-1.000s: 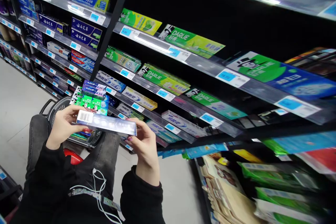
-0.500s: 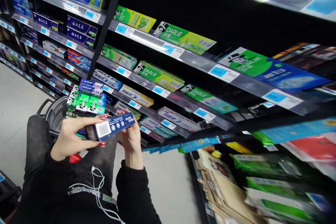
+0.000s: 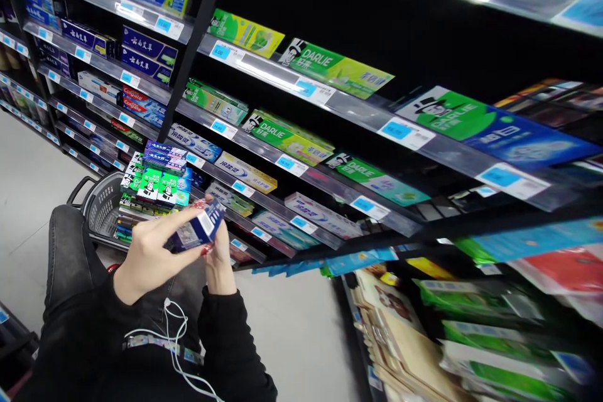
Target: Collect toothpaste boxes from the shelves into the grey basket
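Note:
Between my hands is a dark blue toothpaste box, tilted so that one end and a side with a white label face me. My left hand grips it at the near end, thumb on one side and fingers on the other, red nails showing. At the far end, my right hand holds it too, its fingers partly hidden behind the box. Just beyond them stands a grey shopping basket filled with toothpaste boxes. Green-and-white Darlie boxes lie on top, with purple-and-blue boxes stacked beside them.
Shelves with price tags run across in front, holding toothpaste boxes such as a Darlie box. Green packages and brown packets sit at lower right. A white earphone cord hangs over my lap.
The toothpaste box has turned, its near end now showing more and its long side foreshortened. My right hand has moved left, closer to my left hand, which has shifted slightly right.

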### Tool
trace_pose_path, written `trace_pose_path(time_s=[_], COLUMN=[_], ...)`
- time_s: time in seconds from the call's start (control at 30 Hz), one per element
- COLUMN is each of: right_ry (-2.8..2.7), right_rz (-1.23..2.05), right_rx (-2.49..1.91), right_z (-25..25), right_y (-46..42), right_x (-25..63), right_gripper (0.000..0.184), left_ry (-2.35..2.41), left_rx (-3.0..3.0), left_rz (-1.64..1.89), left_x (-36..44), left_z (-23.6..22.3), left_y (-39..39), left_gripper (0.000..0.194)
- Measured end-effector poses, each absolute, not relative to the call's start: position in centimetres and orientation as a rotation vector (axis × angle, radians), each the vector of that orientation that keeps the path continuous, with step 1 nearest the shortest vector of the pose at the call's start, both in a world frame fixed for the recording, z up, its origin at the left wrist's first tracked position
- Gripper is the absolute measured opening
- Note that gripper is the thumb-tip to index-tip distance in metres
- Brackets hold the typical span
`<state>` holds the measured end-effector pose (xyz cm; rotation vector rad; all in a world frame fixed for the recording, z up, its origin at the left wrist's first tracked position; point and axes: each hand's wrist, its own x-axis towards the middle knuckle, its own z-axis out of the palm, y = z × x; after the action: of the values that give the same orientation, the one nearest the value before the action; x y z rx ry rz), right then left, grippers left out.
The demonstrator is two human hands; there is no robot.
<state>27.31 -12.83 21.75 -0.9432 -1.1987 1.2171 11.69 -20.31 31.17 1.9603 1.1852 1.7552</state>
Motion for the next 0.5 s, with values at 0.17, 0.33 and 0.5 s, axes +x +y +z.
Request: trace_pose_path(time_s=[0.17,0.33,0.5], right_ry=[-1.195,-1.561,-1.775], right_rz=[0.977,0.545,0.207], right_rx=[-0.855,-0.864,-0.829], right_z=[25.8,30.3,32.4], right_y=[-14.8,-18.1,-20.0], right_x=[30.2,29.9,27.3], right_gripper=[0.053,0.039,0.05], left_ry=[1.042,0.846,0.772], left_rx=[1.463,1.174,1.049], left_rz=[1.559,1.507,1.376], left_x=[8.0,6.0,6.5], left_z=[29.9,26.8,23.5], left_y=[-18.5,-15.6,-13.5], left_gripper=[0.041,0.046,0.051])
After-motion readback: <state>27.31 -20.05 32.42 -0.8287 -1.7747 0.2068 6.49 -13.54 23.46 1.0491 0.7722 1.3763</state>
